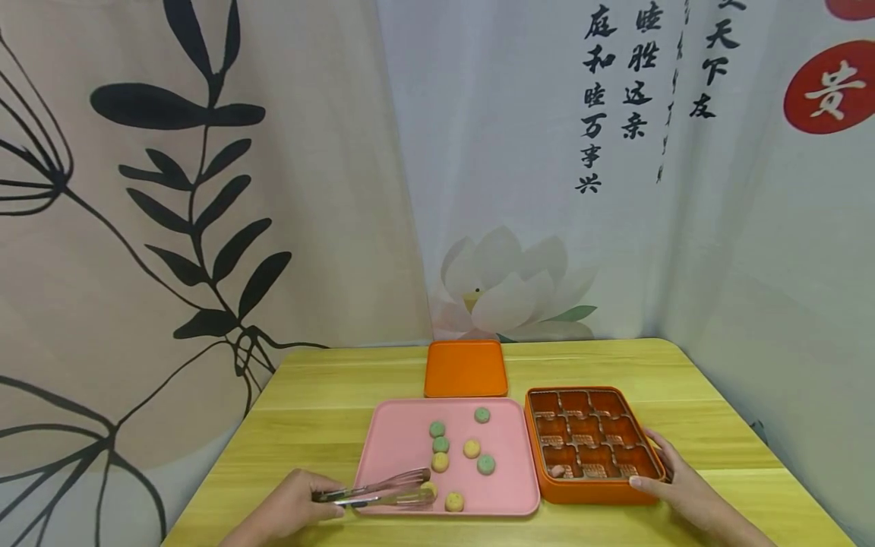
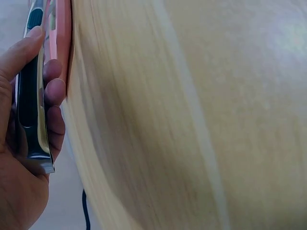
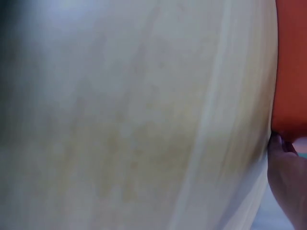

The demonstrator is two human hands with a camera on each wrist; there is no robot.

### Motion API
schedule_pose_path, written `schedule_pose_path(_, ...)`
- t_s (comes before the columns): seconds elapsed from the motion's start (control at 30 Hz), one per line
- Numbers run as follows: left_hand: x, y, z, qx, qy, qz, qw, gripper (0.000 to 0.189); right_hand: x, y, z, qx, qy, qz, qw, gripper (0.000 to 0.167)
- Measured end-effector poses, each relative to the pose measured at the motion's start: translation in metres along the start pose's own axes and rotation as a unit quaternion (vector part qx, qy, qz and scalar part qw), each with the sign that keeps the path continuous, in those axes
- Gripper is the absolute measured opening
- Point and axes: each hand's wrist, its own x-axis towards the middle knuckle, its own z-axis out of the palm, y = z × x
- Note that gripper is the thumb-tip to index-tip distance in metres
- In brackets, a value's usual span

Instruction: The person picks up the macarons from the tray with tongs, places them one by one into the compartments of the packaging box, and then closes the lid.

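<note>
My left hand [image 1: 295,503] holds a pair of metal tongs [image 2: 29,96] with dark handle grips, thumb along one arm. The tongs reach over the front left of a pink tray [image 1: 502,490], their ends spread on either side of a yellow round piece [image 1: 428,488]; whether they touch it I cannot tell. Several green round pieces [image 1: 486,464] and yellow ones [image 1: 454,501] lie on the tray. My right hand [image 1: 690,490] grips the front right corner of an orange box [image 1: 581,494], thumb at its front rim. A small pinkish piece [image 1: 557,471] sits in the box's front left compartment.
Behind the tray lies a flat orange lid [image 1: 466,368]. Everything stands on a wood-patterned table [image 1: 307,425], the box directly right of the tray. A printed curtain [image 1: 342,190] hangs behind the table's back edge.
</note>
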Motion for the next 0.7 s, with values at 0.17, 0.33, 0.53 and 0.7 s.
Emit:
schedule_pose_path(0.17,-0.0014,0.0010,0.0005,-0.005,0.003,-0.005,1.0000,0.020,0.0001,-0.0010,-0.0003,0.003,-0.003,0.001,1.0000,0.088)
schedule_pose_path(0.33,-0.0018,0.0025,0.0001,-0.010,0.004,-0.012,0.9999,0.015,-0.0002,-0.0019,-0.0009,-0.011,0.000,0.009,0.9999,0.089)
schedule_pose_path(0.53,-0.0032,0.0028,-0.0020,-0.006,0.012,-0.015,0.9998,0.015,-0.0014,-0.0025,0.0000,-0.021,0.002,0.002,0.9998,0.089)
schedule_pose_path(0.7,-0.0034,0.0027,-0.0034,0.000,0.019,-0.003,0.9998,0.018,-0.0022,-0.0037,0.0008,-0.015,0.006,-0.002,0.9999,0.088)
